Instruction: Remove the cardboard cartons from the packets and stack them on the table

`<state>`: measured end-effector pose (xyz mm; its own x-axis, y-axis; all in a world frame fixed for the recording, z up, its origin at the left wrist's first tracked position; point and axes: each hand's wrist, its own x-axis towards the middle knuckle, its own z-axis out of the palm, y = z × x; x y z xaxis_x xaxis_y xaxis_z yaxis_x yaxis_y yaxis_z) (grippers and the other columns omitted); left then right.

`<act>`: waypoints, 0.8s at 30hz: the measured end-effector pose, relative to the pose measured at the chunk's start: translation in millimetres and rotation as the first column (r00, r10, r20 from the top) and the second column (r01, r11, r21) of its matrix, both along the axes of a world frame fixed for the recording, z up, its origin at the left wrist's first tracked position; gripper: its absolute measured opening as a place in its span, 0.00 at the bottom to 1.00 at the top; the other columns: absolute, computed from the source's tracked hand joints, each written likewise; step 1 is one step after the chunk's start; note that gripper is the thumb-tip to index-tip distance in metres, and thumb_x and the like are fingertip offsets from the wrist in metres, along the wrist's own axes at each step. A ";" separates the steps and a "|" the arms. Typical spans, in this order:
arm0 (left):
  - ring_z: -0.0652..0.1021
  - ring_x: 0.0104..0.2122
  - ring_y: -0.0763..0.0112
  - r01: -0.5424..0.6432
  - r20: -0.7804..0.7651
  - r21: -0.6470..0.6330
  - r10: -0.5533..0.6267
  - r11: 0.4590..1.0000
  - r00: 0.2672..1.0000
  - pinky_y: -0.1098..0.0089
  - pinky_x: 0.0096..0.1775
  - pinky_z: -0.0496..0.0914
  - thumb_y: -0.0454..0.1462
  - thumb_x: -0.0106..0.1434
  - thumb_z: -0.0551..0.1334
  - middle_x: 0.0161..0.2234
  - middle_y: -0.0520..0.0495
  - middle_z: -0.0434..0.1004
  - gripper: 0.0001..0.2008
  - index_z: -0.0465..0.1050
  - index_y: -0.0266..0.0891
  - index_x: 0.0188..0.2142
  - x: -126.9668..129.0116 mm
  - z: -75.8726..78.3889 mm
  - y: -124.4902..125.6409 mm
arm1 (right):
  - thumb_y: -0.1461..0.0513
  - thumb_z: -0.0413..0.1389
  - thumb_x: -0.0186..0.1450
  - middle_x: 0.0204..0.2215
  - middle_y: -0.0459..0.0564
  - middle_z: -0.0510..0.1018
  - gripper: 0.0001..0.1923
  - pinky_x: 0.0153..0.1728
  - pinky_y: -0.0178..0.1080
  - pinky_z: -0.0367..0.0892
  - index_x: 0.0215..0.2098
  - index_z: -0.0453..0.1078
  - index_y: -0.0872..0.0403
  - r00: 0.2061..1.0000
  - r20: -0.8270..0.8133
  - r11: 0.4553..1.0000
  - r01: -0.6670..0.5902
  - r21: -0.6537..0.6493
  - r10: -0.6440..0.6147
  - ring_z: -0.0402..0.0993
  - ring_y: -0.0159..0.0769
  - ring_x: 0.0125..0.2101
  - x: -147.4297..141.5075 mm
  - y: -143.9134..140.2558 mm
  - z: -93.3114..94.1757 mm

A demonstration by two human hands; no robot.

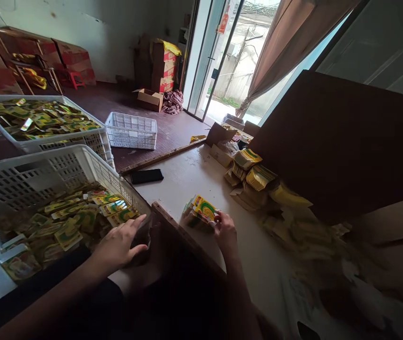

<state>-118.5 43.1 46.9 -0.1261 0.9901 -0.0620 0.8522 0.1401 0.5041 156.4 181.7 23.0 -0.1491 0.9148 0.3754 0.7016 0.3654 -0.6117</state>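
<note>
The right hand (225, 232) pinched a small stack of yellow and green packets (201, 211) at its near end, with the fingers curled around it. The stack sat on the pale table (187, 182), just past a dark wooden edge.

The left hand (120, 243) was flat and spread out, fingers apart. It reached over the near corner of a white basket (46, 165) and rested by the loose packets (77, 217) inside (lots of them, all yellow and green). It was not holding any of them.

A second white basket (28, 144) full of the same packets stood behind the first one. A third basket (131, 131) sat on the dark floor farther back. A black phone (146, 176) lay flat on the table, well apart from both hands. More bundles of packets (254, 174) were piled on the right side of the table, next to a big brown cardboard sheet (343, 141). Brown boxes (162, 66) stood by the glass door.
</note>
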 end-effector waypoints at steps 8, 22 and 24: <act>0.77 0.50 0.52 0.135 0.225 -0.040 -0.122 0.990 0.967 0.55 0.52 0.69 0.41 0.53 0.61 0.50 0.38 0.77 0.24 0.72 0.40 0.50 7.8 3.3 -2.6 | 0.68 0.54 0.54 0.25 0.43 0.73 0.14 0.31 0.38 0.69 0.39 0.63 0.51 0.993 -0.118 1.000 -0.005 -0.024 0.002 0.73 0.36 0.27 -2.4 -8.2 18.7; 0.78 0.41 0.54 -0.368 0.996 -0.092 0.081 0.925 -0.044 0.56 0.39 0.76 0.63 0.51 0.59 0.38 0.45 0.77 0.30 0.71 0.44 0.42 35.5 23.0 -8.9 | 0.58 0.60 0.55 0.30 0.43 0.75 0.20 0.31 0.37 0.72 0.44 0.60 0.48 0.490 -0.866 0.731 -0.626 -0.272 0.097 0.75 0.33 0.29 -122.7 -145.1 15.8; 0.77 0.34 0.61 -0.449 0.986 -0.147 0.095 0.881 -0.135 0.60 0.35 0.76 0.62 0.50 0.60 0.30 0.48 0.73 0.27 0.70 0.43 0.35 32.8 31.1 -7.7 | 0.55 0.61 0.56 0.32 0.45 0.76 0.21 0.33 0.39 0.73 0.45 0.60 0.48 0.452 -0.887 0.724 -0.643 -0.249 0.096 0.75 0.35 0.31 -125.8 -152.6 15.2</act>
<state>-85.7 35.4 78.0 -0.3728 0.8893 -0.2651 -0.6235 -0.0285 0.7813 30.6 29.0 38.3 -0.4239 0.9043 0.0503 -0.2959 -0.0858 -0.9514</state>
